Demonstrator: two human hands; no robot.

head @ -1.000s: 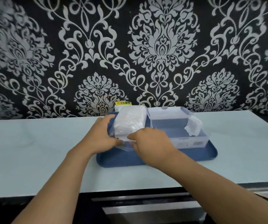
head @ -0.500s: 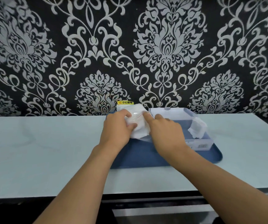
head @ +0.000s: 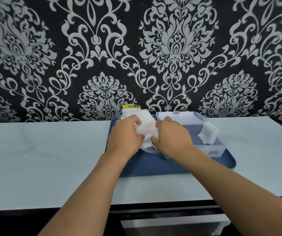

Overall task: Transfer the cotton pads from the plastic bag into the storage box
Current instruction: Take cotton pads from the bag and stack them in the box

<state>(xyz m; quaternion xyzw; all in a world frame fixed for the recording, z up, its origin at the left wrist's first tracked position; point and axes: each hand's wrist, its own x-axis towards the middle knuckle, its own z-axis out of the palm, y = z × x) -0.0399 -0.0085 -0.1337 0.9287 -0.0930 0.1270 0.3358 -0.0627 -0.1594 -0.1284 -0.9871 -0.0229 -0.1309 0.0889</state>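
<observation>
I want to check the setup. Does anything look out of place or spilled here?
Nothing is spilled. One odd detail: a clump of white cotton pads already leans against the right wall of the storage box, not flat.

Both bare forearms are reaching forward and converging toward the middle, wrists close together, backs of the hands facing up. The left hand (head: pixel 125 135) is curling its fingers and thumb inward, pinching at what it is gripping, with the thumb tucked toward the right. The right hand (head: pixel 172 137) is sitting just beside it, index finger and thumb also bent in a pinch toward the left, the remaining fingers folded under the palm and hidden from view.
</observation>
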